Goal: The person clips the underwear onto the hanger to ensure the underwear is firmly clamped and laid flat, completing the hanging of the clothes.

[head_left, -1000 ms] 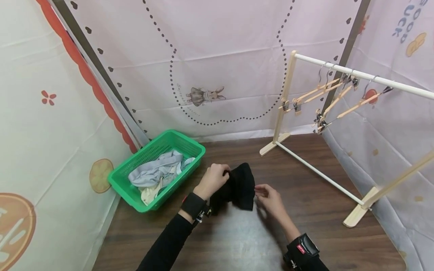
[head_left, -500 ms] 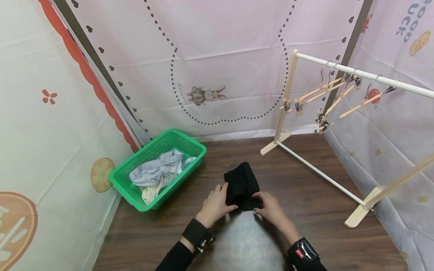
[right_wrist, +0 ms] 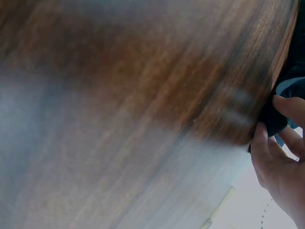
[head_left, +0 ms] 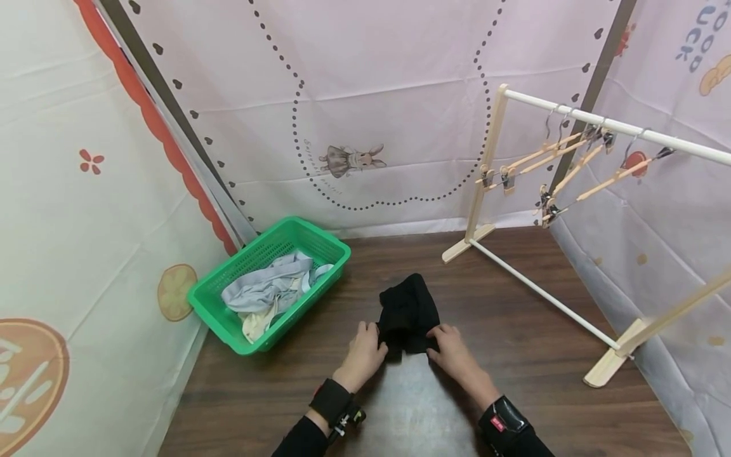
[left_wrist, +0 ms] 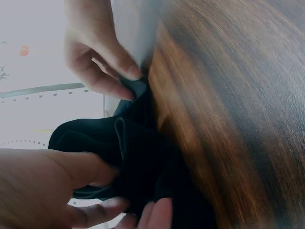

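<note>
A folded black cloth garment (head_left: 408,308) lies on the wooden table between my hands, its near side bunched up. At its near left corner my left hand (head_left: 361,357) pinches the cloth between thumb and fingers. My right hand (head_left: 454,355) holds the near right corner the same way. Close up in the left wrist view, the garment (left_wrist: 143,162) shows loose folds and a turned edge. The right wrist view has a small dark piece of the garment (right_wrist: 272,117) between the right thumb and fingers.
To the left stands a green basket (head_left: 337,254) with pale blue and cream clothes (head_left: 259,289) in it. A wooden rack (head_left: 488,146) with a white rail rises at the right, several clip hangers (head_left: 588,168) hanging from it. Printed cloth walls (head_left: 388,76) enclose the table.
My left hand has left the garment's upper left part and come down to its near left corner. The right hand has moved slightly nearer along the right edge. The garment has spread out more.
</note>
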Action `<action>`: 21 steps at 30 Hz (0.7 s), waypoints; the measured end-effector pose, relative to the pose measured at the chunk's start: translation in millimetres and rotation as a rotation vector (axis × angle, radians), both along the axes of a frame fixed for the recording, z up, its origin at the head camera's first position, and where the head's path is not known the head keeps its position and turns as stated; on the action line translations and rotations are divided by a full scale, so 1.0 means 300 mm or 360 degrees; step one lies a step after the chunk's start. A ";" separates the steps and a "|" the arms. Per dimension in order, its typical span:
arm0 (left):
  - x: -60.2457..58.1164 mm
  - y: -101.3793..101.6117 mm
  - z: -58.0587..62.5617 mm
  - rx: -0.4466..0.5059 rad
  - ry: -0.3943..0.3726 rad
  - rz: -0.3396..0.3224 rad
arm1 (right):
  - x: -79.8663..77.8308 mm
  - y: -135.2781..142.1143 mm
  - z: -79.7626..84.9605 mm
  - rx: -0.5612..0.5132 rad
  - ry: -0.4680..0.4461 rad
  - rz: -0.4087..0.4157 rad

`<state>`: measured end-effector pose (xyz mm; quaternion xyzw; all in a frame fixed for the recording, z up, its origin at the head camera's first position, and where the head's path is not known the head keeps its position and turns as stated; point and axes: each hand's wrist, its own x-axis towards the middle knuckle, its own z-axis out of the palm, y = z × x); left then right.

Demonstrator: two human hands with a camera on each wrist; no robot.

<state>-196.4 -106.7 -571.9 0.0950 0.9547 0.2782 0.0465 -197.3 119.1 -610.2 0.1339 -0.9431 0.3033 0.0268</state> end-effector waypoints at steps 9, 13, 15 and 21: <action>-0.024 -0.033 0.000 -0.0149 0.0133 0.0046 | -0.019 0.021 0.046 -0.0167 0.0306 -0.0053; -0.041 -0.089 0.062 -0.0238 0.0255 0.0193 | -0.037 0.052 0.100 -0.0176 0.0400 -0.0126; -0.052 -0.125 0.101 -0.0292 0.0341 0.0265 | -0.041 0.074 0.130 -0.0186 0.0372 -0.0165; -0.085 -0.239 0.215 -0.0341 0.0557 0.0323 | -0.024 0.141 0.219 -0.0250 0.0288 -0.0230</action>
